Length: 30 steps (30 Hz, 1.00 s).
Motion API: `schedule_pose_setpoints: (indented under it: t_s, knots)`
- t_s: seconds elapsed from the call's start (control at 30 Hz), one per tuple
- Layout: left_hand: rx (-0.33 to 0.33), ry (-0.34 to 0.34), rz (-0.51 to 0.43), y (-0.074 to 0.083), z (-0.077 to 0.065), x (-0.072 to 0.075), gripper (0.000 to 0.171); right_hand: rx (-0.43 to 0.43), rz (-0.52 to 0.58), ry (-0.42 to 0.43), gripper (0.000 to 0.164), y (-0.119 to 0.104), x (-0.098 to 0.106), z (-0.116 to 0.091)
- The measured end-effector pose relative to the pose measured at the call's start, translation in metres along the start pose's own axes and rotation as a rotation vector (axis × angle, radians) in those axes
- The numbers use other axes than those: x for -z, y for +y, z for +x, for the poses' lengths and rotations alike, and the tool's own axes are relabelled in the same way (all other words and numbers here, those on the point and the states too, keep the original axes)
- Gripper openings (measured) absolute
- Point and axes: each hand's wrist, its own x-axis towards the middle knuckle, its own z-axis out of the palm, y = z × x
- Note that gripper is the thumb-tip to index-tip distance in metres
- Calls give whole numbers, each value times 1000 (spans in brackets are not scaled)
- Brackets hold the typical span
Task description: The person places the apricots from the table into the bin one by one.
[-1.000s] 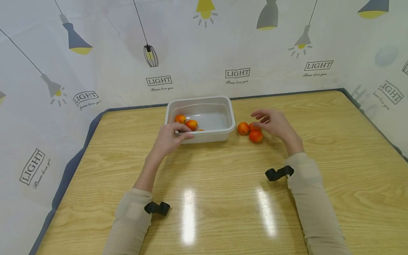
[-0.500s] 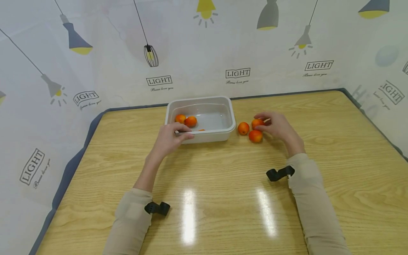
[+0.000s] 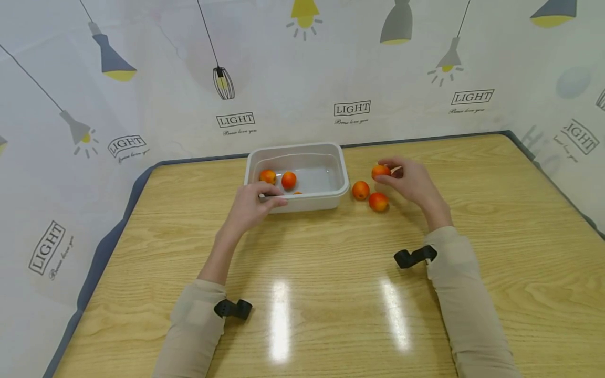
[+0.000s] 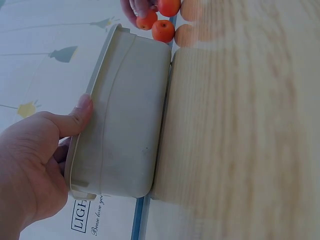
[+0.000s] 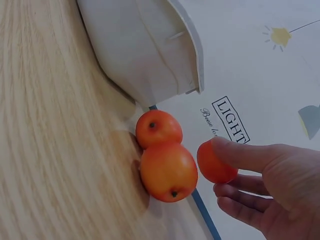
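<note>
My left hand (image 3: 255, 206) grips the near rim of a pale plastic tub (image 3: 315, 202), thumb outside and fingers inside. In the tub lie a red and yellow fruit (image 3: 267, 177) and a rounder orange-red fruit (image 3: 289, 180); the near wall mostly hides another. Right of the tub, my right hand (image 3: 410, 181) pinches a small orange-red fruit (image 5: 215, 162) between thumb and fingers, raised off the table. Two more red-orange fruits (image 3: 361, 190) (image 5: 169, 172) with dark stem spots rest on the table just below it, beside the tub's right end.
The wooden table (image 3: 331, 273) ends at a dark blue edge (image 3: 425, 139) right behind the tub. Beyond it stands a white wall (image 3: 293, 79) printed with lamps. Each sleeve carries a black wrist mount (image 3: 416, 256).
My right hand has closed on the rearmost of three table fruits and raised it away from the other two. A fruit in the tub has rolled a little. My left hand stays on the rim.
</note>
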Motion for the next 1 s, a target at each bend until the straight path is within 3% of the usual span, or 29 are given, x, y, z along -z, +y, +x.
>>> schedule_pose_setpoints:
  t_s: [0.5,1.0]
  knots:
    - [-14,0,22,-1,0,0,18,127,-10,67,46,-38,-1,-1]
    - [-18,7,31,-2,1,0,18,248,7,7,42,-68,-15,-2]
